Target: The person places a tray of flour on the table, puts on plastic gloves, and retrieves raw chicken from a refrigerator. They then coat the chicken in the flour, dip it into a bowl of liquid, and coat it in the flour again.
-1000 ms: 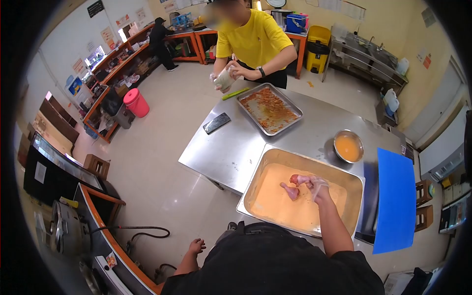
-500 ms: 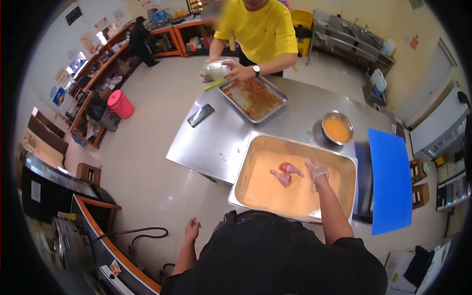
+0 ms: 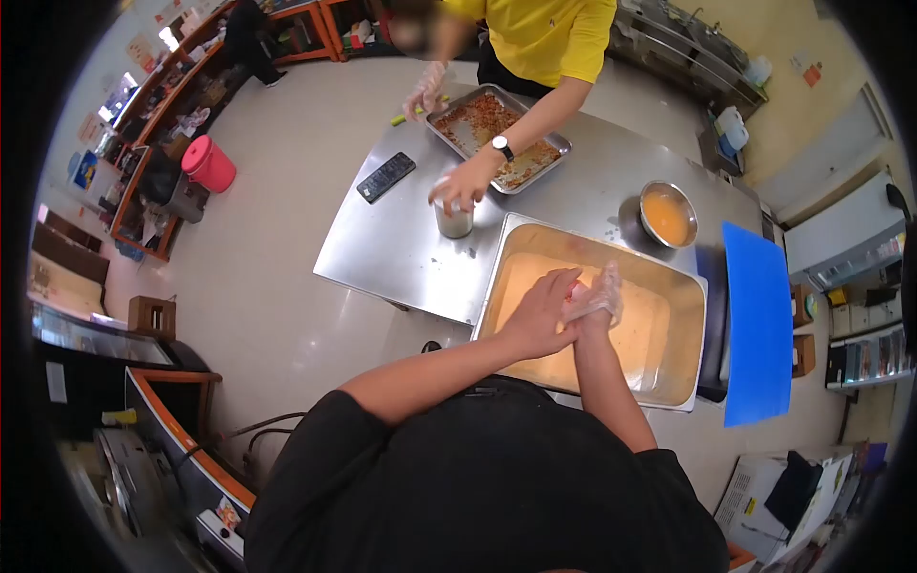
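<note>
My left hand [image 3: 541, 313], bare, reaches over the near left side of the steel pan [image 3: 690, 401]. Its fingers are stretched out and its thumb lies against my right wrist, near the glove's cuff. My right hand [image 3: 600, 294] wears a clear plastic glove [image 3: 611, 304], and its fingers point up and away over the pan. Pale orange flour-like powder [image 3: 635, 355] covers the pan's bottom. Between my hands shows a small pinkish-red bit of a raw chicken drumstick [image 3: 576, 290]; the rest of the chicken is hidden.
A steel bowl of orange liquid [image 3: 667, 218] stands behind the pan. Across the table [image 3: 363, 250], a person in yellow [image 3: 549, 38] has one hand on a jar [image 3: 455, 222], beside a sauce-stained tray [image 3: 564, 145]. A phone [image 3: 386, 178] lies left; a blue board [image 3: 759, 325] is right.
My left hand has come up from beside my body to my gloved right hand. The other person has lowered the jar onto the table. The view has shifted slightly.
</note>
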`<state>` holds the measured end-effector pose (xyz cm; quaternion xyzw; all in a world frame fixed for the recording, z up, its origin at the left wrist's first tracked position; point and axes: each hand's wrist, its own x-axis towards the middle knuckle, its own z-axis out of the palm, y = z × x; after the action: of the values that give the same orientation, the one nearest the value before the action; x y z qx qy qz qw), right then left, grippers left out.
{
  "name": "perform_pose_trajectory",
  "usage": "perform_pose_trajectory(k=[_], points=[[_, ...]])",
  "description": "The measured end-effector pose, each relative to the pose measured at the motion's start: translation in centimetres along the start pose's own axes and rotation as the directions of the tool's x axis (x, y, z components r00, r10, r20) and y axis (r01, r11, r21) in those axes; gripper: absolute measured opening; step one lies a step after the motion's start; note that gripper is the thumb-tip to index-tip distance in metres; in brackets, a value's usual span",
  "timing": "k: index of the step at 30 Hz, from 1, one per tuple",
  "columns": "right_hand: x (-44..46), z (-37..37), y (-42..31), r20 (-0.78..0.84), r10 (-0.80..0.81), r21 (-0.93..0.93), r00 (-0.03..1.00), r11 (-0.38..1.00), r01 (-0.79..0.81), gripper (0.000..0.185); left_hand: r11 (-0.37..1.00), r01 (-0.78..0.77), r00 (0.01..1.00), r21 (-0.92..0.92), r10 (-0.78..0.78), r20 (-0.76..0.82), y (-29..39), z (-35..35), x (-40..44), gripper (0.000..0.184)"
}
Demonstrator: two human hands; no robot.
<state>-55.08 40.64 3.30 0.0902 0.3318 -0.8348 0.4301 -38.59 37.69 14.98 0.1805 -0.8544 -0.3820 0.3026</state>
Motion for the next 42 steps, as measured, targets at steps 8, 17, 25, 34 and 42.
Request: perform_pose_trajectory(k=[8,17,25,34,42], points=[[-9.5,7.0,4.3,0.012,-0.291,-0.478,0.957,0.839,0.261,0.038,1.0,-0.017,0.996,0.012,0.016,0.09,-7.7,3.0,4.0,0.071],[-22.3,7.9,8.2,0.023,-0.313,-0.819,0.949,0.539,0.197,0.037,0.983,-0.182,0.891,-0.008,0.168,0.421,-10.6,1.0,5.6,0.068],[-13.4,20.2,10.7,0.537,-0.103,-0.84,0.837,0.021,0.542,0.045,0.948,-0.059,0.927,-0.312,0.168,0.334,-15.9,-15.4,0.3,0.054],[4.5,22.0,22.2,0.603,0.174,-0.51,0.779,-0.667,0.544,0.08,0.786,0.538,0.843,-0.306,-0.499,0.201,-22.8,-27.4,-14.2,0.044],[-8.4,30.5,21.3,0.564,0.549,-0.659,0.616,-0.15,0.737,0.073,0.993,0.079,0.981,-0.082,-0.063,0.183,-19.5,-35.4,-10.6,0.099]])
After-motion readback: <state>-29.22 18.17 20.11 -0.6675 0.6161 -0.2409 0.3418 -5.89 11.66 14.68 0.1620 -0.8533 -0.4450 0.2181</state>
